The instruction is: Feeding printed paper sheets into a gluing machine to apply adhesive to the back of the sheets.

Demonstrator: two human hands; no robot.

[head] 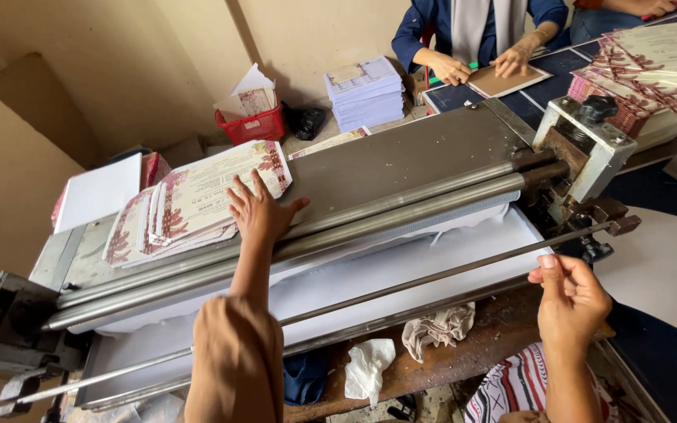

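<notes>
Right hand [572,301] fingers pinching thin steel rod [432,276], left hand [258,210] fingers spread on floral printed cards [190,205]

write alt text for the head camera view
A person's left hand rests on a fanned stack of floral-printed cards on a grey metal roller machine, while the right hand touches its thin steel rod. Another person sits behind.

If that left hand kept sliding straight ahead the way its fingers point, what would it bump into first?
The left hand already touches the fanned stack of printed cards on the machine's metal plate. Going straight on, it would likely push into those cards first; beyond them comes the red basket, though depth is unclear.
</notes>
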